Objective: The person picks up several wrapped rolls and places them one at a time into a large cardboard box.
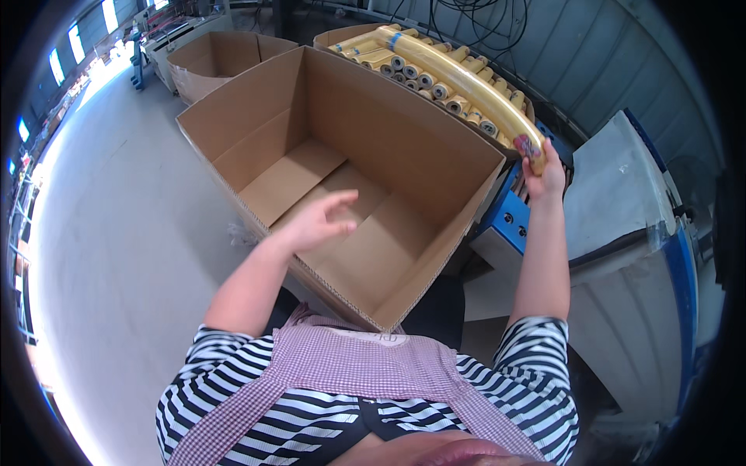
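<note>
My right hand [546, 175] is closed round the near end of a long yellow film-wrapped roll [466, 74]. A dark red patch marks the roll near my fingers, and its far end has a blue band. The roll stretches away to the left, across a stack of similar yellow rolls [412, 75] whose round hollow ends face me. Over a large open cardboard box [373, 101], my left hand [322, 221] hangs in the air with its fingers apart, holding nothing. Bare bottom flaps show inside this box, which stands right in front of me.
A second open carton [233, 58] stands at the far left, beside a machine. To my right is a blue and white machine [509, 221] with a pale sloping panel [618, 186]. Black cables [486, 19] hang by the grey wall at the back.
</note>
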`<state>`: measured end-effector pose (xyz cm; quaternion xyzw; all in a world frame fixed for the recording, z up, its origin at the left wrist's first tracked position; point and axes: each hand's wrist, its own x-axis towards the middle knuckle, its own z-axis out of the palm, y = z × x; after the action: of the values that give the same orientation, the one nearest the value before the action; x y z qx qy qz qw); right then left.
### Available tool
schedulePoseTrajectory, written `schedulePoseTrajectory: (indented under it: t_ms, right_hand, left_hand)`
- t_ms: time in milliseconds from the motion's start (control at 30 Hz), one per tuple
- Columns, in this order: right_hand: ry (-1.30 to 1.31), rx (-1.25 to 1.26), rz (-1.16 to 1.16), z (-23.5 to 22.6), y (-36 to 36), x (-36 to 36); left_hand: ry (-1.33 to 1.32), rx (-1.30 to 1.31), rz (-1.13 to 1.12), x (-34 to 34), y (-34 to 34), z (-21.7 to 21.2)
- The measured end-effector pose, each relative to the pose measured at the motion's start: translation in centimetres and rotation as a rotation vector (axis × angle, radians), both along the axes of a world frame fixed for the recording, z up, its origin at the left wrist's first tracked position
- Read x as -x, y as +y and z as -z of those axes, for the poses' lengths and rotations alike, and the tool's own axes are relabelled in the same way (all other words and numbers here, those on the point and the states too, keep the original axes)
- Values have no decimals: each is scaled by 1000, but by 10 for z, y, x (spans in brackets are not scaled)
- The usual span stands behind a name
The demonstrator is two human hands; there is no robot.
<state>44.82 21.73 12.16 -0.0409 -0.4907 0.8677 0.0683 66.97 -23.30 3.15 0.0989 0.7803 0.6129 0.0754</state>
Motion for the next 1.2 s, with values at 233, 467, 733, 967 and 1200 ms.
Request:
schedulePoseTrajectory:
  t_ms: [233, 467, 733, 967, 1200]
  right_hand:
    - [-114, 214, -85, 6, -8, 149]
    - [-69, -49, -203, 49, -80, 94]
    - [85, -972, -526, 95, -159, -156]
    - [114, -1419, -464, 102, -164, -174]
    - [190, -1508, -465, 98, -162, -185]
  left_hand:
    - [-77, -61, -99, -11, 2, 28]
    - [-13, 209, 12, -17, 12, 11]
    - [0, 281, 57, -18, 14, 14]
    - [22, 322, 34, -19, 18, 13]
    - [72, 339, 3, -20, 19, 18]
